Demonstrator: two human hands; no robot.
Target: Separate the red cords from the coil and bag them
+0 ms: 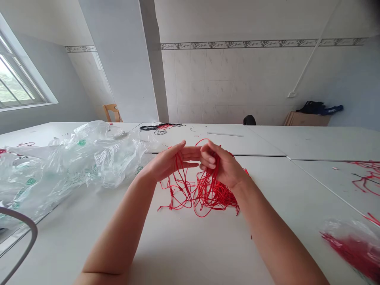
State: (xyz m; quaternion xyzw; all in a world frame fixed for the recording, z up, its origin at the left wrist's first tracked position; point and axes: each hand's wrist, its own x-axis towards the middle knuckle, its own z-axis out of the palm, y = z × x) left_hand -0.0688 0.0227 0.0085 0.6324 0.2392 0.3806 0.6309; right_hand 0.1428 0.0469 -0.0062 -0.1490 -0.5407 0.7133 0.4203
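My left hand [168, 160] is held above the white table with its fingers stretched toward my right hand. A few knotted red cords [184, 184] hang from the crook between its thumb and fingers. My right hand [224, 162] has its fingers curled around a bunch of red cords [216, 168], which trails down below the palm. The fingertips of both hands meet or overlap; whether they touch is hard to tell. Beneath the right hand a tangled pile of red cords [222, 196] lies on the table, partly hidden by the wrist.
Crumpled clear plastic bags [101, 158] cover the table's left side. Black cords [154, 128] lie toward the far edge. At right are a bag of red cords [353, 249] and loose red strands [368, 176]. A grey curved tube [32, 233] rises at lower left.
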